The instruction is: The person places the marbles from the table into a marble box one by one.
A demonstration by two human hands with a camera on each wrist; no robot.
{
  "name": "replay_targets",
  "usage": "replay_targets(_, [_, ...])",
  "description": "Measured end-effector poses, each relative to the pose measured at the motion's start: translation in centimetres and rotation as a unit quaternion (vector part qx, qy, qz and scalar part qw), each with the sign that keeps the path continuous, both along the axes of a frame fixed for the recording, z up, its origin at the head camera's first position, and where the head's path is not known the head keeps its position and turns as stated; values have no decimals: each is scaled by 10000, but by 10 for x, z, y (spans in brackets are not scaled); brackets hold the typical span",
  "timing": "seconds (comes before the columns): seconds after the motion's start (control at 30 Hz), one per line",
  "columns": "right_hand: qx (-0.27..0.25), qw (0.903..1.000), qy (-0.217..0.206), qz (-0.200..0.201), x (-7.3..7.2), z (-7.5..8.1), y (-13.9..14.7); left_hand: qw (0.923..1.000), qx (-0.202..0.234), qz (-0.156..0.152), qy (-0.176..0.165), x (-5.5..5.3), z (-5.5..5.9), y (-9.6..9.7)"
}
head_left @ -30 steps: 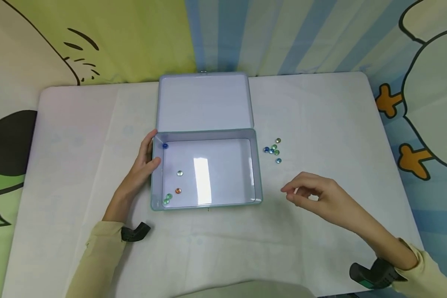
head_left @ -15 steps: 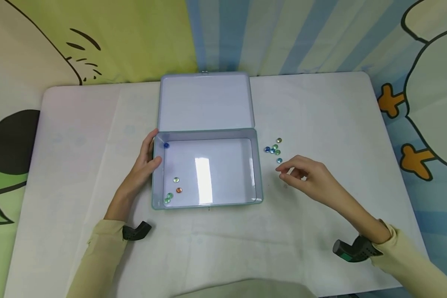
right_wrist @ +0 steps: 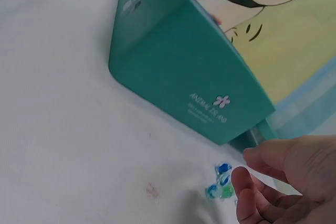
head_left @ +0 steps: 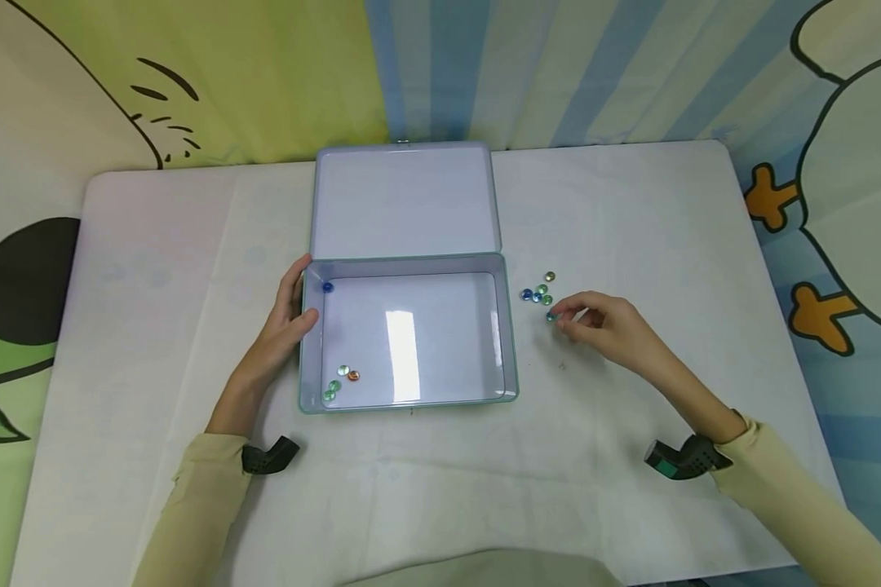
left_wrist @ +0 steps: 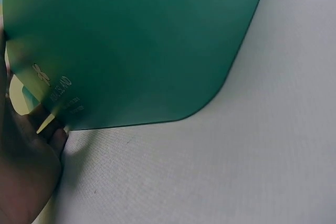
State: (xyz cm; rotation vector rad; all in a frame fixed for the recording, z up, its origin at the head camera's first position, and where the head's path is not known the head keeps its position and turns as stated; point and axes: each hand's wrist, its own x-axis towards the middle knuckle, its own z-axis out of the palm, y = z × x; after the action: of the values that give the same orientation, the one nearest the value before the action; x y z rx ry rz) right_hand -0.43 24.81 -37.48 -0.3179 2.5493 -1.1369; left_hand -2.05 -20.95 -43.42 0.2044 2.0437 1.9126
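Note:
A shallow green box with a pale inside stands with its lid laid back. My left hand holds its left side, thumb over the rim and fingers along the outer wall. In the left wrist view that hand shows at the box's lower edge. A blue glass marble and several clear, orange and green ones lie inside at the left. My right hand has its fingertips right at a teal marble on the table. In the right wrist view a gap shows between thumb and index finger.
Several more marbles lie in a loose cluster right of the box, just beyond the right fingertips. A white cloth covers the table. Printed curtains hang behind its far edge. Each wrist wears a black camera.
My right hand has moved forward and left, up to the teal marble. A clear marble in the box has rolled toward the near side, beside the orange one. The left hand stays put.

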Motion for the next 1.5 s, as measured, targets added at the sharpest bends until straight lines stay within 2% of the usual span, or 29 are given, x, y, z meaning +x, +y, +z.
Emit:
replay_targets(0.33, [677, 9965, 469, 137, -7, -31, 0, 10000, -11, 61, -55, 2, -2, 0])
replay_targets(0.47, [814, 9941, 666, 270, -4, -36, -4, 10000, 10, 67, -23, 2, -1, 1])
replay_targets(0.63, [833, 9932, 761, 296, -2, -32, -5, 10000, -6, 64, 0, 2, -1, 1])
replay_targets(0.8, [754, 9946, 665, 264, 0, -23, -4, 10000, -12, 68, -23, 1, -2, 1])
replay_targets(1.13, [272, 9981, 492, 233, 7, -3, -7, 10000, -18, 96, -23, 0, -2, 0])
replay_targets(1.27, [84, 9990, 389, 211, 9, 1, -9, 10000, -23, 93, -6, 0, -1, 1])
replay_targets(1.5, [5, 9983, 507, 278, 11, 4, -11, 9999, -33, 96, -48, -1, -1, 1])
